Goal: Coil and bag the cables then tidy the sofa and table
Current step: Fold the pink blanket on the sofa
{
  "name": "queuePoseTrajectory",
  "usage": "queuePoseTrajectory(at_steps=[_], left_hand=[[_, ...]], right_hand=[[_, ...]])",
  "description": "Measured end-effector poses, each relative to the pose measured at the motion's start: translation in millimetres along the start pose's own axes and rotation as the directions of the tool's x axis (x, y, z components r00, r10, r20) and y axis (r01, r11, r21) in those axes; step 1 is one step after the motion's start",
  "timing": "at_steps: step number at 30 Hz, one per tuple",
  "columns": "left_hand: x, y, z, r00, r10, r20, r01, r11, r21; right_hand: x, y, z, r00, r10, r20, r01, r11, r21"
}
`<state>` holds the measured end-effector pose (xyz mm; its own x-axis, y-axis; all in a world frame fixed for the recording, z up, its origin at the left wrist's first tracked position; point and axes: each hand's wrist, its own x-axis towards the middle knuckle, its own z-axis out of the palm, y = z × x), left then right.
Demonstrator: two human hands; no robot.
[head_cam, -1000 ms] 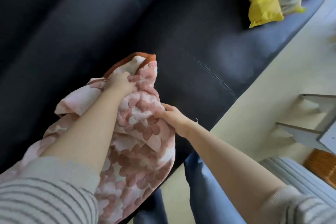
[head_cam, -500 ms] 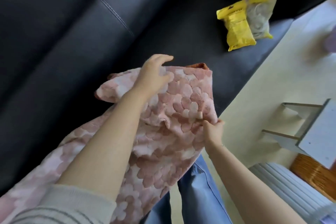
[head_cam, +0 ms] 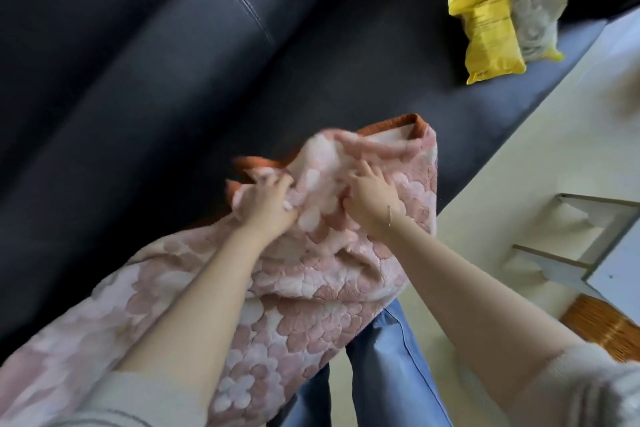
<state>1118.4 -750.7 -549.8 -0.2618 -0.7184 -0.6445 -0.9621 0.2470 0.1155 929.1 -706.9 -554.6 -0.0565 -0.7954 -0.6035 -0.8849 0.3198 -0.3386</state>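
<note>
The left hand has its fingers curled into a bunched fold of the pink blanket, gripping it. The right hand lies just beside it at 3 o'clock, fingers spread on the same cloth and pressing into it; motion blur keeps me from telling whether they pinch a fold. The two hands are near each other but apart, with a raised hump of blanket between them. The blanket, with an orange underside showing at its 12 o'clock edge, drapes from the sofa down toward 7 o'clock, over the person's lap and blue jeans. At 1 o'clock, well apart from the hands, a yellow bag with pale coiled cables showing through its clear side lies on the sofa seat. At 3 o'clock stands a white table on the pale floor, an orange wicker thing below it.
</note>
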Motion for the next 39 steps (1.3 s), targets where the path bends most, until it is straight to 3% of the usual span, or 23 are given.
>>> queuePoseTrajectory(at_steps=[1,3,4,5,6,8,9,10,12,14,16,18,19,21,23,25,27,29,31,32,34,37,39], left_hand=[[-6,0,3,0.991,0.031,0.132,-0.020,0.997,-0.079],[-15,-3,5,0.927,0.053,0.370,0.117,0.900,-0.421],[-18,-8,3,0.928,0.064,0.368,0.190,0.767,-0.613],[-18,-16,0,0.968,-0.004,0.250,0.197,0.626,-0.755],[-15,-24,-3,0.979,-0.168,0.118,0.192,0.546,-0.815],[-3,-46,-7,0.862,-0.505,-0.031,0.302,0.563,-0.770],[3,-54,-10,0.802,-0.597,-0.005,0.407,0.554,-0.726],[8,-59,-12,0.766,-0.630,0.123,0.512,0.484,-0.709],[15,-60,-10,0.732,-0.526,0.433,0.629,0.279,-0.725],[16,-56,-6,0.742,-0.453,0.493,0.618,0.178,-0.766],[11,-56,-3,0.788,-0.469,0.398,0.514,0.147,-0.845],[2,-53,-11,0.865,-0.385,0.322,0.389,0.108,-0.915],[-3,-51,-18,0.915,-0.294,0.276,0.321,0.118,-0.940],[-15,-45,-31,0.972,-0.108,0.208,0.229,0.248,-0.941],[-27,-36,-40,0.955,0.038,0.296,0.252,0.427,-0.868],[-39,-32,-39,0.890,0.123,0.439,0.319,0.519,-0.793],[-45,-32,-37,0.853,0.118,0.508,0.418,0.426,-0.802],[-47,-32,-33,0.847,0.066,0.527,0.493,0.273,-0.826],[-44,-32,-25,0.849,-0.019,0.528,0.522,0.181,-0.834],[-42,-31,-19,0.849,-0.081,0.522,0.528,0.188,-0.828],[-39,-28,-7,0.856,-0.197,0.477,0.516,0.332,-0.789],[-39,-17,4,0.869,-0.212,0.446,0.477,0.597,-0.645],[-39,-14,7,0.832,-0.260,0.490,0.536,0.606,-0.588]], right_hand=[[0,0,3,0.997,0.068,0.045,-0.067,0.998,-0.015],[-7,5,9,0.981,0.178,0.073,-0.178,0.984,-0.008],[-9,6,9,0.975,0.207,0.076,-0.209,0.978,0.011],[-9,10,10,0.970,0.231,0.079,-0.235,0.971,0.044],[-9,13,9,0.963,0.256,0.084,-0.262,0.962,0.071],[-5,17,5,0.954,0.289,0.077,-0.294,0.953,0.068],[-3,18,3,0.958,0.283,0.041,-0.285,0.956,0.062],[-1,17,1,0.967,0.254,-0.022,-0.252,0.965,0.068],[5,12,-2,0.975,0.140,-0.174,-0.124,0.987,0.100],[13,1,-5,0.965,0.036,-0.259,-0.005,0.993,0.121],[20,-13,-8,0.959,-0.027,-0.284,0.066,0.989,0.129],[30,-23,-10,0.976,-0.043,-0.211,0.084,0.978,0.190],[34,-28,-13,0.988,-0.047,-0.149,0.085,0.963,0.255],[41,-35,-16,0.996,-0.077,-0.040,0.087,0.896,0.435],[44,-38,-17,0.991,-0.128,0.027,0.097,0.864,0.494],[42,-33,-13,0.981,-0.185,0.065,0.149,0.919,0.366],[34,-23,-3,0.967,-0.220,0.129,0.185,0.953,0.238],[23,-14,7,0.951,-0.223,0.214,0.179,0.962,0.209],[14,-10,15,0.957,-0.211,0.201,0.165,0.960,0.226],[11,-9,16,0.966,-0.209,0.155,0.162,0.949,0.272],[6,-11,16,0.964,-0.258,0.062,0.228,0.926,0.301],[0,-17,18,0.900,-0.434,-0.046,0.436,0.898,0.053],[-3,-21,16,0.864,-0.500,-0.064,0.500,0.866,-0.023]])
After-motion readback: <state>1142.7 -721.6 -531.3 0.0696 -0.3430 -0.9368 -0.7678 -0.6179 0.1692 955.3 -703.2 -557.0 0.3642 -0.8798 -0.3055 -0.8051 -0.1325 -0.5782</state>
